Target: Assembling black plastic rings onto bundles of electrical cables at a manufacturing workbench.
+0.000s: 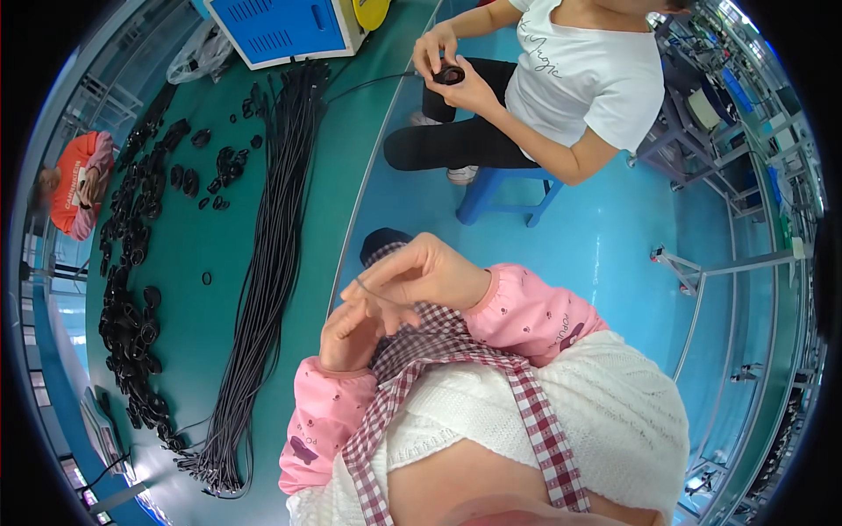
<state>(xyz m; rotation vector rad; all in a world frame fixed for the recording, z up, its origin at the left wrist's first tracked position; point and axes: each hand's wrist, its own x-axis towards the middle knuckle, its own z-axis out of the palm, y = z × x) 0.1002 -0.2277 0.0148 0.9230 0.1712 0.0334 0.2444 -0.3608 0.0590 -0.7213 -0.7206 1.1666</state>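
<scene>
My right hand [427, 270] and my left hand [351, 335] meet in front of my apron, beside the table's edge. Between their fingertips runs a thin dark strand [375, 295], too fine and blurred to name. The right thumb and fingers pinch around it. Bent and smeared, the left fingers reach up toward it, and whether they grip it does not show. Nearest to my hands on the table lies a long bundle of black cables [272, 237]. Farther left stretches a row of black coiled cables [127, 324]. A single small black ring [206, 278] lies between them.
The green table [197, 351] fills the left side. A blue and white box [279, 31] and a clear plastic bag [200, 54] stand at its far end. A co-worker in a white shirt [583, 79] sits ahead on a blue stool [509, 195], handling a black coil [449, 75]. Another person [77, 186] is across the table.
</scene>
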